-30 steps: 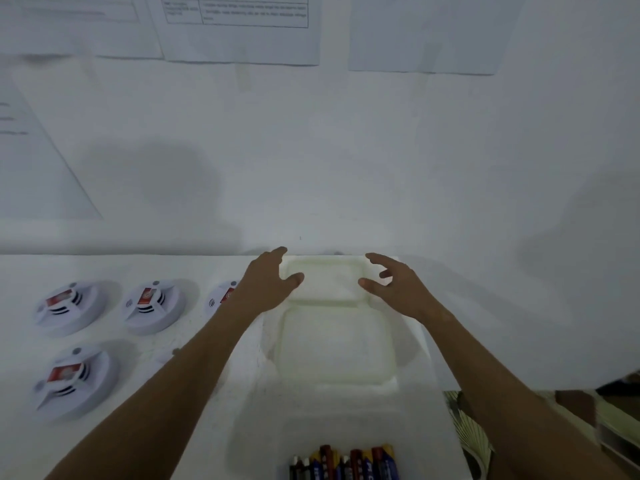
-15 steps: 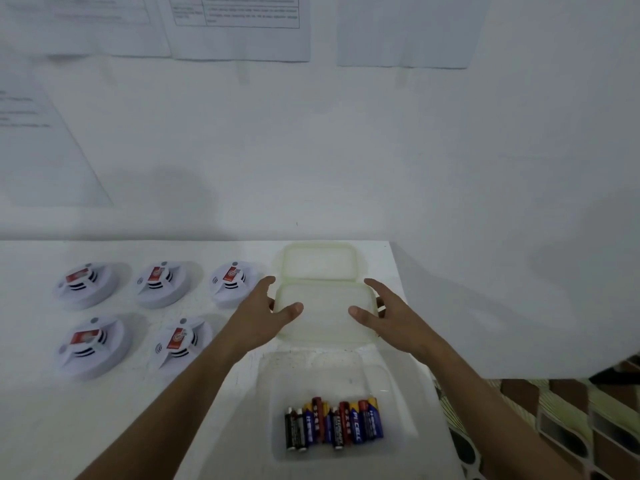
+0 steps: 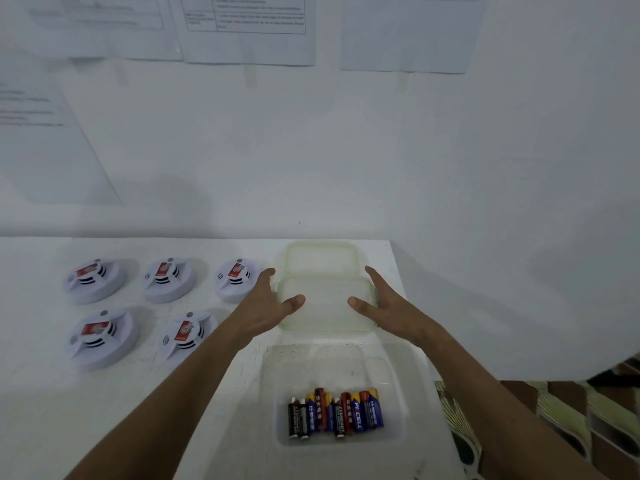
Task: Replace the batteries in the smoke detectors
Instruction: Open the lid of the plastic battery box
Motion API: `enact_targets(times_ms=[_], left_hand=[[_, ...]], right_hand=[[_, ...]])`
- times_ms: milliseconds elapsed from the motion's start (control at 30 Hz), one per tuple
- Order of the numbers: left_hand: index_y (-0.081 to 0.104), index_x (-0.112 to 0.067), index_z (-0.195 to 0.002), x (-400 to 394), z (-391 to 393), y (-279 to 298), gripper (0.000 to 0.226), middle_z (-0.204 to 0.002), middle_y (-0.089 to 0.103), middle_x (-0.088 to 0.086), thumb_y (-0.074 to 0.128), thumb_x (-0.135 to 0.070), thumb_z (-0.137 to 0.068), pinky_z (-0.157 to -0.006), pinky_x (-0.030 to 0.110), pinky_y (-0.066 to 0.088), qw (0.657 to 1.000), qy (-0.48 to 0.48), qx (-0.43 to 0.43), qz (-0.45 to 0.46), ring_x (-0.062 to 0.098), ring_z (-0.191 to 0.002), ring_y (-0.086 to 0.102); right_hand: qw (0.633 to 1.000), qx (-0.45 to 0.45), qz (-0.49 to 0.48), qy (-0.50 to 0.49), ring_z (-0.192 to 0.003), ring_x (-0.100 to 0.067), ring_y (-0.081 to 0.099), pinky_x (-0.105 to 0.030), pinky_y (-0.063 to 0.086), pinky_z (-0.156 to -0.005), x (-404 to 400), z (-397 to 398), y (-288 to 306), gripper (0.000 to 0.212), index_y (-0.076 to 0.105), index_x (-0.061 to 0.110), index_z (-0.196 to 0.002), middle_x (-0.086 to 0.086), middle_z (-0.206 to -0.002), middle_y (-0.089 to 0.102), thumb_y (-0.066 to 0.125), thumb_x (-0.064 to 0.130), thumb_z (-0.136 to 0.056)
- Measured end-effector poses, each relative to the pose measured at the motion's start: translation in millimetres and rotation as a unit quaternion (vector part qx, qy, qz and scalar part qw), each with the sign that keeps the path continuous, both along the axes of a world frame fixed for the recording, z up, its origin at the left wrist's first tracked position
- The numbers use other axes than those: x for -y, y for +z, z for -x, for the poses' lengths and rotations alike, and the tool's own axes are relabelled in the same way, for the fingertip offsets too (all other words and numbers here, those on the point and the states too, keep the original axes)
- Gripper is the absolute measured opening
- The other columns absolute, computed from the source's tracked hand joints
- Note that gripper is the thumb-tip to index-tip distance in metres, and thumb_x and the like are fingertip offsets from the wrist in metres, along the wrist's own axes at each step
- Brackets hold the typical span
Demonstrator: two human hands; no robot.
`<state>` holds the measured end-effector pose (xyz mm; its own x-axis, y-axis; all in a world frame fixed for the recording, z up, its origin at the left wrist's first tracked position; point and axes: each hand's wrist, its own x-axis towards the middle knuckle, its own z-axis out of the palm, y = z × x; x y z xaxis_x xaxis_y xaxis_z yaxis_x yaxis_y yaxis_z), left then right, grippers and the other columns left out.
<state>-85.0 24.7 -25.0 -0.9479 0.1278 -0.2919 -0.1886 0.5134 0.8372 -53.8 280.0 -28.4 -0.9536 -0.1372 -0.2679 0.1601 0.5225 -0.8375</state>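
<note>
I see both hands spread at the two sides of a clear plastic lid [image 3: 325, 306] that lies flat on the white table [image 3: 52, 410]. My left hand [image 3: 266, 306] has its fingers nearly straight along the lid's left edge, thumb stretched over the lid's top; the right hand [image 3: 388, 306] mirrors it on the right edge, thumb pointing inward across the lid. The fingers are extended rather than curled, so I read both as open, touching the lid's rim. Whether they lift it or only rest against it I cannot tell.

Just beyond the fingertips a second lid [image 3: 320, 259] lies partly under the first one's far edge. Between my forearms, nearer to me than the hands, stands an open clear container [image 3: 391, 375] with a row of batteries [image 3: 336, 415] lying side by side at its near end. To the left of my left hand sit five smoke detectors [image 3: 98, 336] in two rows, the nearest [image 3: 235, 280] just beside the left fingers.
</note>
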Motion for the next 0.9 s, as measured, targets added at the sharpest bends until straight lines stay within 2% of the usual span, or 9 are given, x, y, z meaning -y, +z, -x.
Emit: enact_targets(times_ms=[100,200,267,367,467,600,700,833,900], left_hand=[[0.018,-0.024,-0.150,0.5,-0.8,9.4,0.093,-0.130,0.046,0.010,0.074,-0.046,-0.079,-0.094,0.036,0.049,1.000,0.014,-0.016,0.004,0.020,-0.107,0.051],[0.011,-0.024,-0.151,1.6,-9.9,16.6,0.103,-0.129,0.050,0.011,0.073,-0.055,-0.075,-0.073,0.034,0.059,0.999,0.023,-0.024,0.031,0.016,-0.082,0.062],[0.005,-0.026,-0.152,2.4,-20.1,18.5,0.114,-0.131,0.052,0.012,0.074,-0.062,-0.069,-0.068,0.035,0.060,0.998,0.009,-0.004,0.062,0.018,-0.077,0.068],[0.006,-0.027,-0.151,-2.4,-34.7,22.0,0.112,-0.110,0.063,0.008,0.078,-0.055,-0.069,-0.062,0.033,0.061,0.998,-0.019,0.042,0.047,0.020,-0.071,0.072],[0.004,-0.027,-0.151,-7.0,-34.4,21.2,0.111,-0.102,0.065,0.008,0.081,-0.042,-0.073,-0.064,0.036,0.061,0.999,0.000,0.044,0.011,0.022,-0.071,0.073],[0.003,-0.026,-0.152,-7.6,-26.0,23.4,0.108,-0.104,0.064,0.005,0.080,-0.026,-0.077,-0.069,0.036,0.060,0.997,0.063,-0.026,-0.041,0.021,-0.078,0.071],[0.005,-0.029,-0.152,-12.1,-16.4,29.2,0.105,-0.116,0.062,0.000,0.079,-0.022,-0.078,-0.077,0.029,0.050,0.981,0.118,-0.094,-0.125,0.006,-0.088,0.065],[0.007,-0.030,-0.152,-26.9,-12.6,26.6,0.105,-0.119,0.057,-0.002,0.080,-0.026,-0.077,-0.073,0.026,0.049,0.981,0.099,-0.084,-0.143,0.002,-0.091,0.061],[0.009,-0.030,-0.151,-29.4,-11.4,20.5,0.101,-0.113,0.058,-0.001,0.079,-0.029,-0.078,-0.069,0.026,0.052,0.985,0.091,-0.081,-0.122,0.006,-0.089,0.062]], right_hand=[[0.997,-0.042,-0.059,-0.004,-0.136,-0.022,0.038,-0.039,0.039,-0.110,-3.2,10.7,9.1,0.100,0.005,0.033,-0.156,0.001,-0.152,0.030,0.071,0.050,-0.083],[0.995,-0.072,-0.066,0.031,-0.128,-0.015,0.045,-0.036,0.038,-0.111,0.3,23.7,22.3,0.103,0.011,0.035,-0.155,0.009,-0.140,0.047,0.080,0.039,-0.079],[0.993,-0.077,-0.068,0.051,-0.129,-0.010,0.046,-0.036,0.035,-0.114,7.9,32.9,28.5,0.102,0.014,0.036,-0.154,0.013,-0.136,0.053,0.081,0.041,-0.078],[0.989,-0.052,-0.096,0.097,-0.133,-0.011,0.044,-0.035,0.035,-0.115,20.0,46.9,34.2,0.102,0.014,0.036,-0.154,0.007,-0.141,0.052,0.079,0.046,-0.077],[0.984,-0.017,-0.131,0.123,-0.134,-0.015,0.044,-0.030,0.036,-0.109,25.9,53.5,37.6,0.097,0.020,0.036,-0.153,-0.004,-0.146,0.047,0.080,0.046,-0.077],[0.989,-0.060,-0.113,0.078,-0.107,-0.008,0.056,-0.026,0.046,-0.094,21.4,51.4,38.5,0.088,0.039,0.037,-0.145,-0.001,-0.125,0.058,0.084,0.049,-0.070],[0.995,-0.086,-0.048,0.030,-0.097,-0.009,0.064,-0.036,0.058,-0.087,19.4,47.1,32.8,0.079,0.047,0.040,-0.138,0.004,-0.111,0.064,0.082,0.056,-0.069],[0.994,-0.081,0.038,-0.055,-0.092,-0.022,0.069,-0.037,0.062,-0.067,23.6,36.2,18.4,0.087,0.035,0.038,-0.143,-0.006,-0.111,0.062,0.081,0.053,-0.072],[0.994,-0.078,0.044,-0.064,-0.094,-0.021,0.067,-0.034,0.060,-0.071,25.9,28.8,12.3,0.093,0.024,0.040,-0.147,-0.004,-0.117,0.059,0.080,0.052,-0.074]])
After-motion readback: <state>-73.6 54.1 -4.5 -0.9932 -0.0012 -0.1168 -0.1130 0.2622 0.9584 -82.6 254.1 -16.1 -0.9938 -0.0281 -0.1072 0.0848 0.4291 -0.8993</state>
